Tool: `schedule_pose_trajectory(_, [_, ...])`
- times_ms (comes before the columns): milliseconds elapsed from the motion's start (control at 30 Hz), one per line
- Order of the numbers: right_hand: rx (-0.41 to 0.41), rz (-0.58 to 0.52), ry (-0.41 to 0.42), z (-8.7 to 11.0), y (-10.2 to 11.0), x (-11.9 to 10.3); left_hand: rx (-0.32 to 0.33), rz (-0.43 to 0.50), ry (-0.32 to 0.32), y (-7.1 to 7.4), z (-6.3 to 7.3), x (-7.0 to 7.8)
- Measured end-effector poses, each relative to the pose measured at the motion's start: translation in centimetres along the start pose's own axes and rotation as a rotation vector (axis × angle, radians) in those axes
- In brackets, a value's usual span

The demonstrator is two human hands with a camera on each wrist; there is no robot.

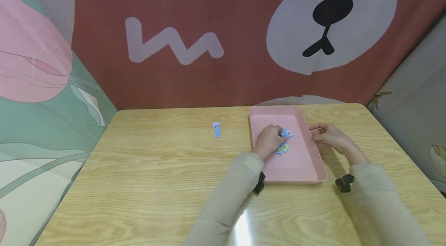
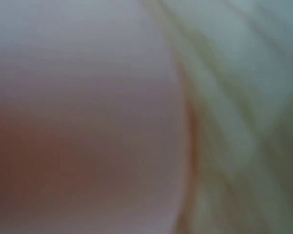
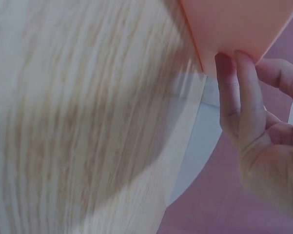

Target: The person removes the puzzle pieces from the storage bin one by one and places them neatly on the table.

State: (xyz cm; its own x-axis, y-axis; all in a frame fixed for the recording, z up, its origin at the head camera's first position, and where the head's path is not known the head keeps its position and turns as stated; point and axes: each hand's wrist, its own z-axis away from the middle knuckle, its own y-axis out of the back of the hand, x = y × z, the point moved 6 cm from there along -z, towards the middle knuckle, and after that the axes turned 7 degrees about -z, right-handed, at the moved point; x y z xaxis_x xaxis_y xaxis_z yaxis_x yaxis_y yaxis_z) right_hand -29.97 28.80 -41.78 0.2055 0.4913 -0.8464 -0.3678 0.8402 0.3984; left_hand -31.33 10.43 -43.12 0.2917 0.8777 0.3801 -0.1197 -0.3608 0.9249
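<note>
Several blue pieces [image 1: 287, 133], some patched white and yellow, lie bunched inside a pink tray [image 1: 296, 166], whose long axis runs near to far. The left hand [image 1: 269, 141] reaches in from the near left, fingers curled, any grip hidden; the right hand [image 1: 330, 137], half curled, pinches the tray's right wall [image 1: 316, 155].

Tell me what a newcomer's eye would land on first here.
Probably the cartoon muzzle on the red backdrop behind the table. Next, the tray right of centre, the left hand at blue pieces inside. A lone piece lies left of the tray.
</note>
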Motion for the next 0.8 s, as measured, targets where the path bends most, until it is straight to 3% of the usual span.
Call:
schedule_pose_trajectory(167, [0.003,0.007,0.000,-0.01,-0.01,-0.06,0.000,-0.050,0.032,-0.12,0.11,0.20])
schedule_pose_trajectory(400, [0.009,0.008,0.004,0.01,0.01,-0.12,-0.010,-0.006,0.074,-0.07,0.10,-0.05])
schedule_pose_trajectory(600, [0.008,0.002,0.003,0.02,-0.02,-0.13,0.025,0.153,0.100,0.07,0.07,-0.48])
schedule_pose_trajectory(800, [0.003,0.004,-0.004,0.04,-0.06,-0.09,0.062,0.369,0.092,0.21,0.17,-0.17])
